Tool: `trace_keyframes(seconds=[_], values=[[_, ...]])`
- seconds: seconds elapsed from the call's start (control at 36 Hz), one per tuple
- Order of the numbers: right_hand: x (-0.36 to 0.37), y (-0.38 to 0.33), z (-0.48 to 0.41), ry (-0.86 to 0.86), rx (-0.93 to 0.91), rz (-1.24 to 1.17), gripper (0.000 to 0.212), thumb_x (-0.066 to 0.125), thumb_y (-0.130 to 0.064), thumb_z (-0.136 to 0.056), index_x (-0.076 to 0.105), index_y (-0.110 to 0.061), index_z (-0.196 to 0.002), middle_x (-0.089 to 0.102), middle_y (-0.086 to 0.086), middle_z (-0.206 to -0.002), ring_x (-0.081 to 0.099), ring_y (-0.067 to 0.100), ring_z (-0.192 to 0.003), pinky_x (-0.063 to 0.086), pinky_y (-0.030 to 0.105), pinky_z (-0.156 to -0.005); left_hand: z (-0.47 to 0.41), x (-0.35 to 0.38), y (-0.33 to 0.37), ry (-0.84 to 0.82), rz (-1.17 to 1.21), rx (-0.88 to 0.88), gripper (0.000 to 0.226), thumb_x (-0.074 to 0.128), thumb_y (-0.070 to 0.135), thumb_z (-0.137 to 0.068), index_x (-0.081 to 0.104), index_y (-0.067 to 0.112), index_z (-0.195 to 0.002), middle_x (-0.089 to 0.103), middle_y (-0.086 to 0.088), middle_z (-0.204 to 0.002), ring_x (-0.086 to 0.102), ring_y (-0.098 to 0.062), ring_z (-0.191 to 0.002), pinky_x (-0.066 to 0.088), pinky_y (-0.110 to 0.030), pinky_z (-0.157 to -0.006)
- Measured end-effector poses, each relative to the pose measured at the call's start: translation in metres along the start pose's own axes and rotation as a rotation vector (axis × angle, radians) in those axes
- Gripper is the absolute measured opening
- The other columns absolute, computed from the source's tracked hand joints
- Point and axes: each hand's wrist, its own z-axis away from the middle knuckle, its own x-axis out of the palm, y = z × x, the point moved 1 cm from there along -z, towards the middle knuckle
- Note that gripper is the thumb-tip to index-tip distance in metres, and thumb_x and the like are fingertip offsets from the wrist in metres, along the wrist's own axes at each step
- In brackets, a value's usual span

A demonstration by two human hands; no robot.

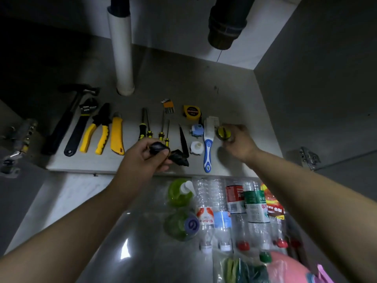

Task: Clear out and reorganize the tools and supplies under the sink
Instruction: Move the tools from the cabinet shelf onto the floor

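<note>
Tools (pixel 102 129) lined up on cabinet floor (pixel 234 94), mid-frame. Left hand (pixel 140 158) pinches crumpled black wad (pixel 158 149), centre. Right hand (pixel 238 144) grips yellow-black stubby object (pixel 222 132), just right of blue-white brush (pixel 208 146).

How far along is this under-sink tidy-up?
Done: the black hammer, yellow-handled pliers and yellow tape measure lie in a row on the grey cabinet floor. In hand: the left hand grips a crumpled black bundle, the right hand a small yellow-and-black object. To do: the clear plastic bottles wait outside the cabinet.
</note>
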Motion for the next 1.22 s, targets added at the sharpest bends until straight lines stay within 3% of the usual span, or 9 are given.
trace_keyframes(seconds=[0.08, 0.22, 0.36, 0.47, 0.56, 0.67, 0.81, 1.0, 1.22], values=[[0.009, 0.005, -0.015, -0.081, 0.016, 0.114, 0.065, 0.061, -0.013, -0.087, 0.043, -0.021, -0.149, 0.038, 0.018, -0.153, 0.036, 0.036, -0.141, 0.036, 0.036, -0.114, 0.005, -0.014, -0.011, 0.018, 0.024, 0.001, 0.019, 0.062, -0.001, -0.096, 0.065, 0.004, -0.114, 0.073, -0.017, -0.103, 0.076, -0.026, -0.094, 0.062, -0.029, -0.082], [0.025, 0.006, -0.019, 0.053, 0.008, 0.181, 0.051, 0.067, -0.020, -0.087, 0.053, -0.023, -0.136, 0.042, 0.018, -0.138, 0.054, 0.044, -0.115, 0.048, 0.042, -0.099, 0.013, -0.041, -0.031, 0.084, -0.010, -0.040, 0.024, 0.062, -0.004, -0.096, 0.069, 0.005, -0.116, 0.073, -0.012, -0.111, 0.074, -0.022, -0.103, 0.060, -0.023, -0.083], [0.032, 0.007, -0.018, 0.089, 0.039, 0.222, 0.047, 0.067, -0.024, -0.087, 0.046, -0.025, -0.130, 0.035, 0.022, -0.134, 0.059, 0.048, -0.093, 0.052, 0.046, -0.086, 0.025, -0.068, -0.048, 0.111, -0.126, -0.090, 0.024, 0.067, 0.003, -0.094, 0.073, 0.013, -0.114, 0.076, -0.006, -0.111, 0.070, -0.025, -0.110, 0.057, -0.040, -0.096], [0.027, 0.004, -0.009, 0.069, 0.109, 0.252, 0.049, 0.070, -0.026, -0.086, 0.046, -0.027, -0.130, 0.041, 0.023, -0.130, 0.060, 0.049, -0.094, 0.051, 0.047, -0.086, 0.033, -0.081, -0.057, 0.124, -0.111, -0.132, 0.022, 0.067, 0.001, -0.094, 0.074, 0.014, -0.111, 0.077, -0.002, -0.105, 0.073, -0.017, -0.099, 0.059, -0.020, -0.079], [0.017, -0.007, 0.005, 0.159, 0.113, 0.162, 0.041, 0.066, -0.034, -0.090, 0.050, -0.023, -0.126, 0.049, 0.024, -0.124, 0.057, 0.047, -0.102, 0.046, 0.040, -0.083, 0.039, -0.092, -0.064, 0.125, -0.121, -0.157, 0.022, 0.066, -0.001, -0.094, 0.072, 0.009, -0.113, 0.077, -0.005, -0.107, 0.072, -0.012, -0.097, 0.058, -0.020, -0.081], [0.009, -0.056, 0.039, 0.317, -0.142, -0.088, 0.038, 0.071, -0.031, -0.084, 0.059, -0.027, -0.120, 0.059, 0.011, -0.116, 0.054, 0.029, -0.110, 0.037, 0.025, -0.075, 0.042, -0.113, -0.076, 0.221, -0.129, -0.221, 0.021, 0.066, -0.004, -0.094, 0.070, 0.003, -0.114, 0.074, -0.010, -0.102, 0.068, -0.013, -0.094, 0.055, -0.024, -0.087], [0.045, -0.139, 0.121, -0.003, -0.552, -0.272, 0.045, 0.073, -0.022, -0.084, 0.059, -0.031, -0.127, 0.052, 0.006, -0.112, 0.052, 0.019, -0.095, 0.044, 0.022, -0.081, 0.046, -0.130, -0.090, 0.321, -0.094, -0.324, 0.021, 0.062, -0.004, -0.096, 0.072, 0.003, -0.114, 0.073, -0.017, -0.107, 0.069, -0.019, -0.091, 0.053, -0.035, -0.102], [0.164, -0.164, 0.166, -0.409, -0.195, -0.120, 0.036, 0.062, -0.025, -0.093, 0.056, -0.035, -0.127, 0.039, 0.009, -0.120, 0.059, 0.033, -0.098, 0.055, 0.035, -0.087, 0.049, -0.137, -0.105, 0.382, -0.140, -0.349, 0.016, 0.063, -0.002, -0.097, 0.073, 0.007, -0.106, 0.076, -0.010, -0.087, 0.070, -0.009, -0.067, 0.059, -0.019, -0.068], [0.232, -0.138, 0.134, -0.264, 0.168, -0.250, 0.060, 0.064, -0.005, -0.081, 0.049, -0.025, -0.136, 0.026, 0.014, -0.137, 0.052, 0.030, -0.100, 0.049, 0.033, -0.099, 0.031, -0.137, -0.112, 0.417, -0.260, -0.332, 0.018, 0.070, -0.001, -0.091, 0.076, 0.015, -0.097, 0.076, -0.010, -0.098, 0.070, -0.023, -0.092, 0.058, -0.043, -0.097]])
